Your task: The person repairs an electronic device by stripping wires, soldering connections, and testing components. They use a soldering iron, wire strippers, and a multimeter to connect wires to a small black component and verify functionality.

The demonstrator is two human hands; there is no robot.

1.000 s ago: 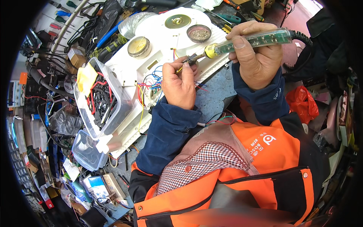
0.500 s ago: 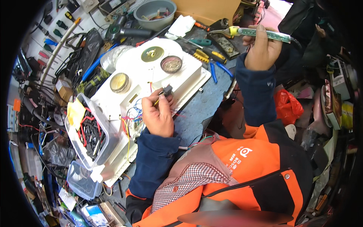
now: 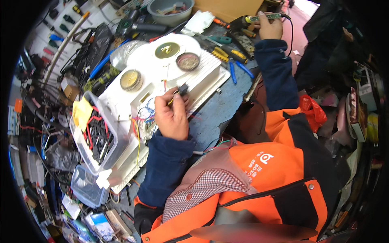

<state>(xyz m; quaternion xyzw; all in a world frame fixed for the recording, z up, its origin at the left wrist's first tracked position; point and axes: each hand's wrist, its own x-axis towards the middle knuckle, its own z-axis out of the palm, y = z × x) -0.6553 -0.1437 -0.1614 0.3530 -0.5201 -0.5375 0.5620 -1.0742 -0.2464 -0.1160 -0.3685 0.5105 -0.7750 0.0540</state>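
Note:
My left hand pinches a small black component with short wires, above the near edge of a white plastic appliance housing. Thin coloured wires trail from the housing beside that hand. Farther off at the right, my right hand is closed round the green see-through handle of a soldering iron, whose cord hangs to the right. The iron points left over the cluttered far bench edge; its tip is hard to make out. On the housing sit a yellowish tin and a tin with grey bits.
A clear plastic box of black and red leads stands left of the housing. Blue-handled pliers, a green-handled screwdriver and a grey bowl lie beyond. Blue bench surface shows at the right.
My right hand has carried the soldering iron farther away, toward the far edge of the bench. The left hand keeps its pinch on the black component and has shifted slightly.

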